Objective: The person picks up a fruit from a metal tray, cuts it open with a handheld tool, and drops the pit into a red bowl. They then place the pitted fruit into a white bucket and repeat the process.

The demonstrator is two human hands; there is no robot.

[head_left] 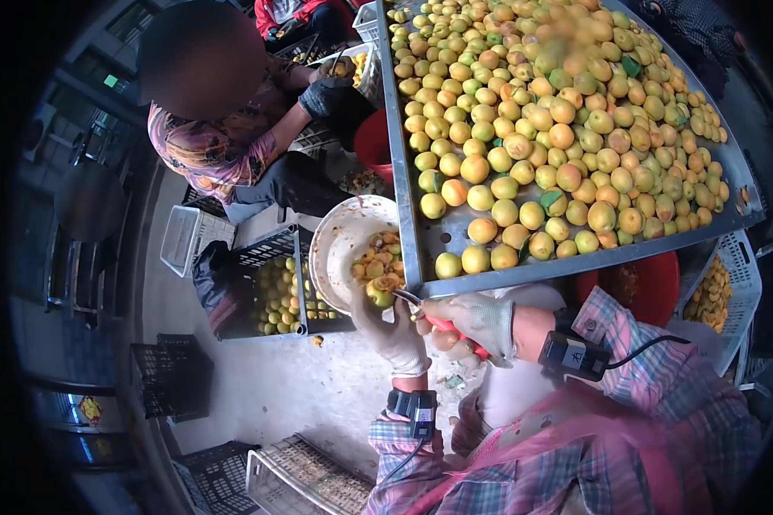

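Observation:
My left hand (390, 333), in a pale glove, is closed around a yellow-green apricot (379, 295) just over the lip of a white bucket (328, 249). Cut apricot pieces (380, 257) lie inside that bucket. My right hand (483, 319), also gloved, grips red-handled pliers (445, 324). Their metal jaws reach leftward to the apricot's side. Both hands are beneath the near corner of a metal-rimmed table (489, 282) heaped with whole apricots (524, 146).
Black crates (266, 249) of greenish fruit stand left of the bucket. A person (223, 154) with dark gloves sits beyond, beside a red bucket (373, 144). At right are another red tub (653, 287) and a pale crate (739, 266) of cut fruit. More crates (309, 472) lie below.

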